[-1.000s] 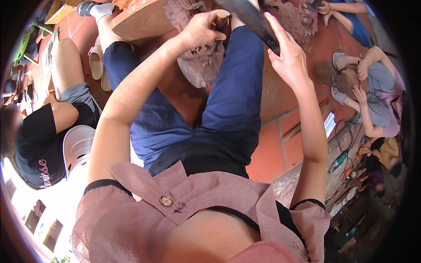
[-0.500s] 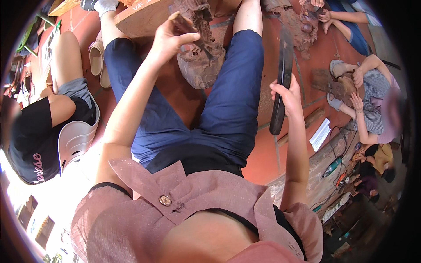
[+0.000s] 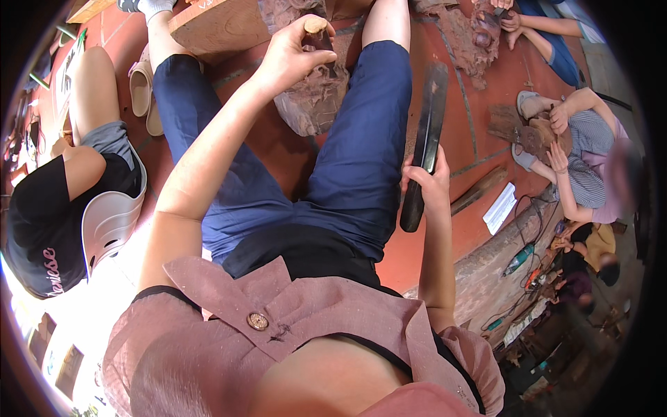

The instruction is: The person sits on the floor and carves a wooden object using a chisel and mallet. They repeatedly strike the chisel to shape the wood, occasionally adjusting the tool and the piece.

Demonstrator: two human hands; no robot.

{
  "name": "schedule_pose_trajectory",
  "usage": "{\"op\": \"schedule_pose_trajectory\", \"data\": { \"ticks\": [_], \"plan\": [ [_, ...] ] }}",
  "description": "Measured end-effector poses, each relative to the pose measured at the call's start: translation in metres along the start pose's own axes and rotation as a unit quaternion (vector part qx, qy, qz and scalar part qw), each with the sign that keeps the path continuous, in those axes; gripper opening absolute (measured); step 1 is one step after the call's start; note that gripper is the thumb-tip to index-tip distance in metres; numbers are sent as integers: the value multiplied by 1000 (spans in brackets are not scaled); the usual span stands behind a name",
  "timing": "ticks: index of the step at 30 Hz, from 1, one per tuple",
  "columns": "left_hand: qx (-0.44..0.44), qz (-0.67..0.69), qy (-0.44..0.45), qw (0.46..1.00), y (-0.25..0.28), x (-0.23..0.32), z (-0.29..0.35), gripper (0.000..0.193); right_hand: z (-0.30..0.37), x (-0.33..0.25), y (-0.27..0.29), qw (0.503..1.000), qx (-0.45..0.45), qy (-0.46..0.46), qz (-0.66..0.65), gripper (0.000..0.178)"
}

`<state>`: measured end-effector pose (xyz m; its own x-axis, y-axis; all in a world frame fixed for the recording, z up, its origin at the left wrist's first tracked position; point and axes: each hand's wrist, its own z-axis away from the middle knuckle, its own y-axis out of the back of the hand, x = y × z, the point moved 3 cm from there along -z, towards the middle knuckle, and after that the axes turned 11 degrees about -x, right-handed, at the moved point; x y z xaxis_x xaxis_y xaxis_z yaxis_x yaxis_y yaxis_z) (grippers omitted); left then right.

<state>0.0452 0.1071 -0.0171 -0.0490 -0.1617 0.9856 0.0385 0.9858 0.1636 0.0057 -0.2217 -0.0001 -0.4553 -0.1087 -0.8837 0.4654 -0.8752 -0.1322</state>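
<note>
Fingers of the left hand [image 3: 290, 59] are clamped around a short dark handle [image 3: 317, 28], whose pale, round butt shows above the grip; the tool's lower part is hidden behind the hand, so whether it touches the wood cannot be told. Fingers of the right hand [image 3: 432, 184] are wrapped around a long, dark, flat bar [image 3: 426, 125] near its lower end; the bar slants slightly, with its greyish, worn end pointing away from the body and well apart from the handle. Directly beneath and beyond the left hand lies the carved piece of reddish-brown wood [image 3: 306, 111], set between the person's legs, which are clad in navy trousers [image 3: 354, 153]. Upper left of it rests a thick wooden block [image 3: 215, 33], with pale clogs [image 3: 141, 90] near the left shin. Red floor tiles [image 3: 399, 260] extend around these objects. Right of the right hand lie a strip of wood [image 3: 481, 190], a white sheet [image 3: 499, 208] and, farther out, a green power tool [image 3: 517, 259] among cords. At the right margin, a seated co-worker's hands rest on a brown wooden piece [image 3: 533, 137]; at the left margin, a person in a black shirt [image 3: 42, 222] sits beside a pale plastic chair [image 3: 111, 222].
</note>
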Motion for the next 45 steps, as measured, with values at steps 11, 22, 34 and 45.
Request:
{"op": "schedule_pose_trajectory", "data": {
  "ticks": [11, 22, 34, 45],
  "plan": [
    [-24, -71, 7, 997, -8, 12, -16, 30, -24, -78, -15, 909, 44, 232, 343, 72],
    [-49, -104, 4, 993, -17, 10, -40, 33, -66, -101, -23, 843, 33, 200, 498, 63],
    [-9, 26, 17, 999, 2, 5, -25, 33, -57, -108, -27, 829, 36, 194, 523, 64],
    [-72, -11, 13, 997, 2, -13, -19, 34, -53, -125, -44, 866, 31, 291, 405, 62]
  ]
}}
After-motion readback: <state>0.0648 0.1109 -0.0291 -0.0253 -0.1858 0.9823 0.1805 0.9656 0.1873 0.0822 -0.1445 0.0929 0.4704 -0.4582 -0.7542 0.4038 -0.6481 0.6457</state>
